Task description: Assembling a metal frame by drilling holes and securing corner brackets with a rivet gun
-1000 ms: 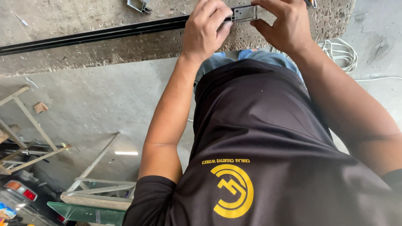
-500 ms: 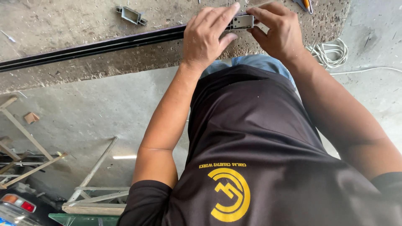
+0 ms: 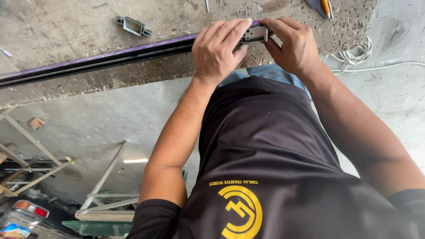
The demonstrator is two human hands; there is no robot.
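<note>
Pinching the small metal bracket (image 3: 254, 33) between left hand (image 3: 217, 51) and right hand (image 3: 292, 44), we now hold it closer against the end of the dark rail (image 3: 110, 59) than a moment ago.

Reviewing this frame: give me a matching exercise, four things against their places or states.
Things:
1. small metal fitting
2. long dark rail
3. loose metal bracket
4. white cable

Places or states:
A. coiled on the floor, right of the slab
B. pinched between left hand and right hand
C. lying alone on the concrete slab
D. running along the slab edge

Pairs: 1-B, 2-D, 3-C, 4-A
</note>
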